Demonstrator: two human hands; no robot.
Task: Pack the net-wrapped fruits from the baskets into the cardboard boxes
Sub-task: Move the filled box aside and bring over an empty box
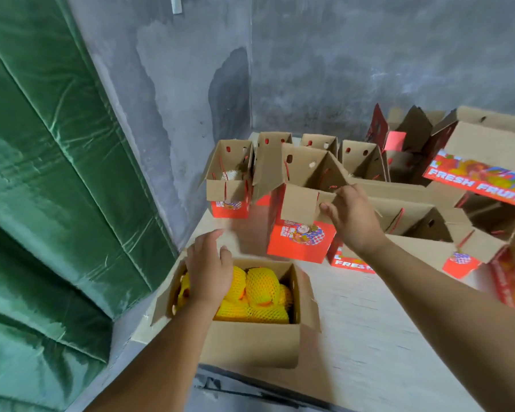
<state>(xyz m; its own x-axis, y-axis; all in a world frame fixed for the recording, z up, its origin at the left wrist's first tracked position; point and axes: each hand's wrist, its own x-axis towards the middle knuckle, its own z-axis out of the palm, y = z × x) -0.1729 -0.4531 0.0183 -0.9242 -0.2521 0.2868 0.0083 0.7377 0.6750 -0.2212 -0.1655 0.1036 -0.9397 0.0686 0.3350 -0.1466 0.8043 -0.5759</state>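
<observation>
An open cardboard box [250,343] stands at the near left of the table, filled with several fruits in yellow foam net [262,288]. My left hand [210,270] hovers over its far-left side with fingers straight, partly hiding the fruits. My right hand [353,217] grips the front flap of a red-and-brown fruit box [299,237] in the middle, which looks tilted or raised off the table. What lies inside that box is hidden.
Several open red fruit boxes stand behind, one [229,185] holding a white-netted fruit. Flat and half-folded "FRESH FRUIT" cartons [477,179] pile up at the right. A green curtain [57,173] hangs left, a grey wall [339,60] behind. The pale table [384,337] extends to the right.
</observation>
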